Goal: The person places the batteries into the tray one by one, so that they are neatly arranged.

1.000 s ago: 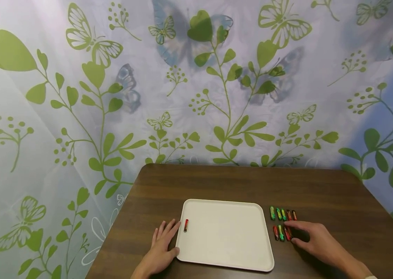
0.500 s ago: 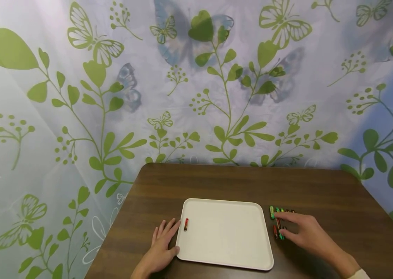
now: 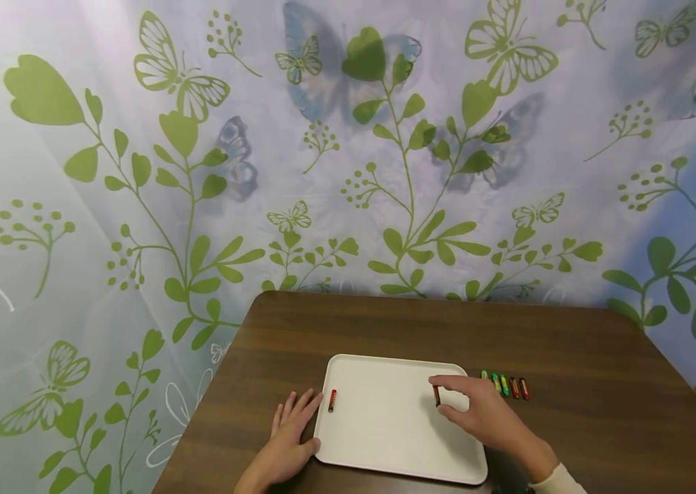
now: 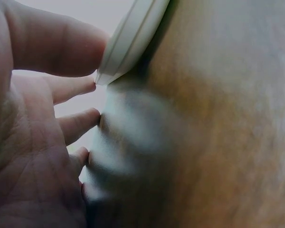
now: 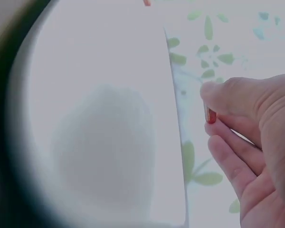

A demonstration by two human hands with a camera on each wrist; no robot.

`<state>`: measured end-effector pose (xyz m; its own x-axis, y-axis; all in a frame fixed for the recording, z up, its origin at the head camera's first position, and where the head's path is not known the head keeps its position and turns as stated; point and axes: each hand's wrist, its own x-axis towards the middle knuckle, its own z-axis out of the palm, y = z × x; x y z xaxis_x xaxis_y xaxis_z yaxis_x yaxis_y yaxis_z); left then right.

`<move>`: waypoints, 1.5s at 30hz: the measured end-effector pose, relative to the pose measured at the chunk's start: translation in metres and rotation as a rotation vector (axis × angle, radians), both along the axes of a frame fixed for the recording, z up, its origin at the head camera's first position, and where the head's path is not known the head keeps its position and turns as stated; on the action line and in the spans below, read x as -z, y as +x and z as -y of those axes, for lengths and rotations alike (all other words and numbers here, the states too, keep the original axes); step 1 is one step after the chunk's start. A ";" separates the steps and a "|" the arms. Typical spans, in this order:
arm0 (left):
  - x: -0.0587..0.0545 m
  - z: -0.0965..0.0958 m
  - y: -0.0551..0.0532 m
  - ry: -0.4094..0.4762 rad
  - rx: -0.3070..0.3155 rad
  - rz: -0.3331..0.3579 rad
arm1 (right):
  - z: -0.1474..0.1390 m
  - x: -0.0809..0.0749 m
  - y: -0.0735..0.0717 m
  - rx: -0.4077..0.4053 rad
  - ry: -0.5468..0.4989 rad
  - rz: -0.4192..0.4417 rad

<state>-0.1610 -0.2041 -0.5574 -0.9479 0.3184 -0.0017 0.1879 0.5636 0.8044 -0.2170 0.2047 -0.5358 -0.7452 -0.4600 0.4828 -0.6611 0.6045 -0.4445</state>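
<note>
My right hand (image 3: pixel 486 415) is over the right part of a white tray (image 3: pixel 385 425), pinching a red and black battery (image 3: pixel 437 395) between thumb and fingers. From the right wrist, a red end of that battery (image 5: pixel 210 115) pokes out below the thumb. Another red battery (image 3: pixel 332 401) lies inside the tray near its left rim. At the tray's left edge, my left hand (image 3: pixel 286 439) rests with fingers extended. Its thumb and a fingertip touch the tray rim (image 4: pixel 126 45) in the left wrist view.
Right of the tray, a row of several batteries lies on the brown table (image 3: pixel 582 357), with green ones (image 3: pixel 496 383) at the left and red and black ones (image 3: pixel 524 389) at the right. The right hand hides the spot in front of them. A patterned curtain (image 3: pixel 385 171) hangs behind.
My right hand has moved left from the battery rows to above the tray, carrying a battery picked up there. The left hand stays at the rim.
</note>
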 end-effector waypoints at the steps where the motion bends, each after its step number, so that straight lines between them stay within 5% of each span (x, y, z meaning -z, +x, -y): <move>1: 0.000 0.000 0.000 0.000 0.000 0.000 | 0.006 0.001 -0.001 -0.004 -0.001 0.010; 26: 0.002 0.000 -0.002 -0.011 -0.009 0.006 | 0.143 0.015 -0.019 -0.100 -0.145 0.195; 35: 0.001 0.000 -0.003 -0.022 -0.010 -0.001 | 0.169 0.025 -0.021 -0.118 -0.104 0.260; 45: 0.008 0.001 -0.004 0.043 -0.001 -0.045 | 0.185 0.033 -0.028 -0.083 0.007 0.200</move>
